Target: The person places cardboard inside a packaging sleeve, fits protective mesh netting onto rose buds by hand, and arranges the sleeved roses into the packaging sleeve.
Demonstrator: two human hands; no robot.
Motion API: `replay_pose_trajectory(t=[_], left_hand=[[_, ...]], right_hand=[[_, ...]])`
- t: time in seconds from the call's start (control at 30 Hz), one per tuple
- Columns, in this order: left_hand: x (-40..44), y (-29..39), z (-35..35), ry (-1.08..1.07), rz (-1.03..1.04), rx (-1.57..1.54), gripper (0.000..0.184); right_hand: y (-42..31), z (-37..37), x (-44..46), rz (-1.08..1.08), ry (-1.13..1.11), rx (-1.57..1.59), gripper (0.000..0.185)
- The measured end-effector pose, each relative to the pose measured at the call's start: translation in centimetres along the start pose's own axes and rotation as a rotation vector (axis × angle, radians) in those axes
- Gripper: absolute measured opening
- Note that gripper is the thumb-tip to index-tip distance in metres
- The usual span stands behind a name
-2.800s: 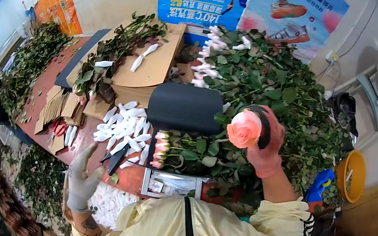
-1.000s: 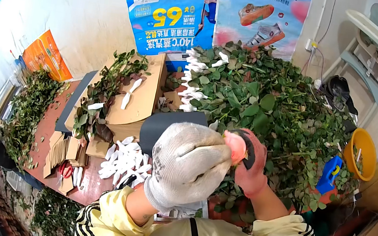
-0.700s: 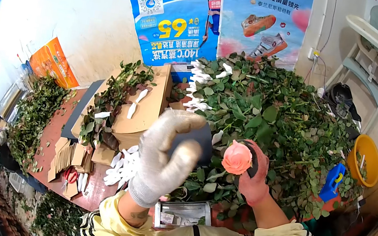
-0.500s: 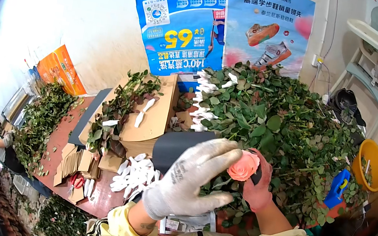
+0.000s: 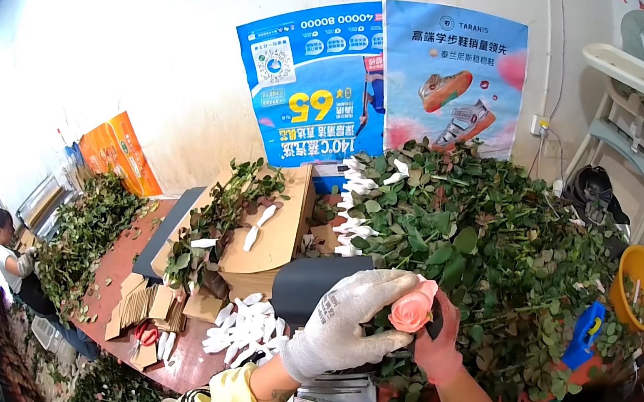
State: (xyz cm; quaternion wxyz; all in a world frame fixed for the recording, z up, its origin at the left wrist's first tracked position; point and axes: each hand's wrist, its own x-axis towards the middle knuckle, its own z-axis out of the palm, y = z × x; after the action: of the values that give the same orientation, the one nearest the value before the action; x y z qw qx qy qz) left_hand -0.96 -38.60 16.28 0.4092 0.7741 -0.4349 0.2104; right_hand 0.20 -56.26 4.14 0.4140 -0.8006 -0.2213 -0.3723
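A pink rose (image 5: 411, 306) is held up before me, its bloom facing the camera. My right hand (image 5: 442, 345), in a pinkish glove, closes around it just below the bloom on the right. A dark patch shows between the rose and that palm; I cannot make out what it is. My left hand (image 5: 349, 319), in a whitish glove, cups the bloom from the left, with fingers above and thumb below. Behind the left hand lies a dark grey curved sheet (image 5: 308, 287). White-wrapped bundles (image 5: 247, 328) are heaped left of my hands.
A large pile of leafy rose stems (image 5: 491, 253) covers the table's right side. Cardboard sheets (image 5: 270, 235) are stacked at centre left, near red scissors (image 5: 147, 333). A blue tape dispenser (image 5: 584, 335) and a yellow basket (image 5: 639, 287) stand right. Another person (image 5: 13, 262) is far left.
My left hand has moved in from beside the rose and now cups its bloom. The bloom has turned slightly in my right hand. The camera view has tilted up.
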Motion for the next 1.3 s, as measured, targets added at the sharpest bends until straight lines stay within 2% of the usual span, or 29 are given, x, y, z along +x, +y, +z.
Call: replay_pose_trajectory(t=[0.1,0.37,0.43,0.53,0.6,0.67,0.7,0.77,0.83,0.9,0.93,1.0,1.03,1.1,1.17,1.2,1.23,1.27,1.3], left_hand=[[0.1,0.2,0.5,-0.014,-0.021,0.000,0.060],[0.1,0.0,1.1,-0.041,-0.023,-0.039,0.061],[0.1,-0.2,1.4,-0.043,-0.013,-0.035,0.062],[0.0,-0.6,1.9,-0.038,0.010,-0.037,0.061],[-0.3,-0.8,2.2,0.051,0.042,-0.026,0.057],[-0.5,-0.4,1.9,0.063,-0.034,-0.047,0.054],[-0.6,-0.4,1.6,0.076,-0.105,-0.062,0.052],[-1.0,-1.1,1.4,0.104,-0.107,-0.053,0.050],[-1.4,-1.9,1.0,0.158,-0.138,-0.084,0.051],[-1.5,-2.1,0.2,0.182,-0.144,-0.075,0.050],[-1.6,-2.3,-0.1,0.204,-0.154,-0.078,0.050],[-2.0,-2.6,-0.8,0.204,-0.238,-0.118,0.050],[-2.2,-3.2,-1.2,0.196,-0.230,-0.106,0.051],[-2.8,-4.9,-1.6,0.201,-0.219,-0.114,0.052],[-2.9,-5.3,-1.9,0.214,-0.270,-0.219,0.055],[-3.1,-5.4,-2.0,0.219,-0.284,-0.223,0.054],[-2.9,-5.8,-2.3,0.238,-0.276,-0.216,0.052],[-3.2,-6.5,-2.7,0.208,-0.270,-0.146,0.053],[-3.6,-7.4,-2.5,0.225,-0.305,-0.248,0.054]], right_hand=[[0.8,0.8,-1.0,-0.023,0.094,0.057,0.068],[0.2,0.2,-1.4,-0.010,0.063,0.048,0.063],[0.1,0.1,-1.7,0.075,0.049,0.079,0.062],[0.6,0.5,-2.1,0.074,0.066,0.090,0.062],[0.4,0.3,-2.1,0.083,0.076,0.105,0.061],[0.0,-0.6,-1.2,0.094,-0.001,0.320,0.059],[-1.0,-1.6,-0.8,0.099,0.002,0.316,0.059],[-3.7,-3.9,-0.4,-0.007,0.102,0.117,0.054],[-3.1,-5.0,-4.3,0.013,0.098,0.035,0.053],[-2.1,-4.7,-8.9,-0.138,0.129,0.025,0.047],[-1.7,-4.3,-10.6,-0.132,0.120,0.028,0.047],[-1.5,-3.0,-13.8,-0.037,-0.227,0.250,0.039],[-1.9,-1.9,-15.0,-0.023,-0.226,0.250,0.039],[-3.1,0.7,-17.0,0.322,-0.552,0.175,0.026],[-2.3,4.5,-19.6,0.443,-0.732,0.203,0.030],[-1.9,6.5,-20.6,0.442,-0.839,0.149,0.037],[-1.4,8.0,-21.3,0.291,-0.848,0.076,0.043],[-2.5,8.7,-20.4,0.246,-0.872,-0.110,0.043],[-3.4,8.9,-18.5,0.217,-0.879,-0.087,0.044]])
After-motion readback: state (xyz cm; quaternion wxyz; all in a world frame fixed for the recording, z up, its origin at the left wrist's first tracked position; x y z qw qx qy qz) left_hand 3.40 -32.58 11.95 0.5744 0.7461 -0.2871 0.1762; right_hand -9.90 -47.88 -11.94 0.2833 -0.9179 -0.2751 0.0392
